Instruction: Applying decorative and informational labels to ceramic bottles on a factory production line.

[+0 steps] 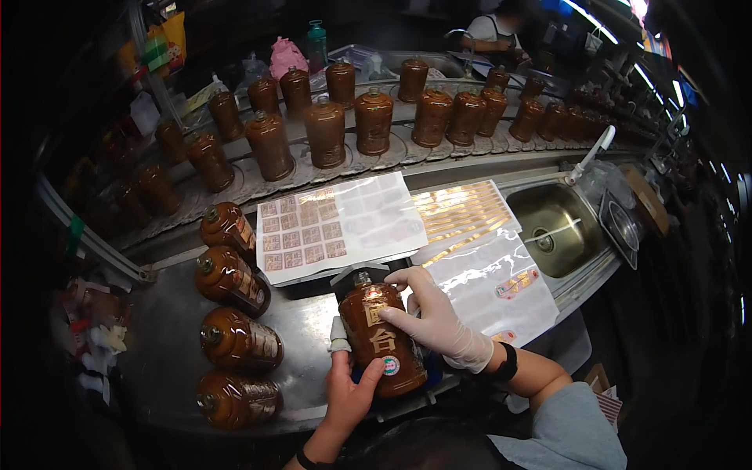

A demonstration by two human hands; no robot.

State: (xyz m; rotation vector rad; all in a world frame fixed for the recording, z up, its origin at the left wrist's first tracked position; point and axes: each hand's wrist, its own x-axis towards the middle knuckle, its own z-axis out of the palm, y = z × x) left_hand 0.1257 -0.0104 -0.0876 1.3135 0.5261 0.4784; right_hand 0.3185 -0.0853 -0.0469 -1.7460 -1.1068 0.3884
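Gripping brown bottle, left hand below, gloved right hand on label

Your right hand wears a thin matt white glove on the glossy brown glazed ceramic bottle. The brushed steel desk looks dull, the paper sticker sheets shiny, the round metal sink softly gleaming.
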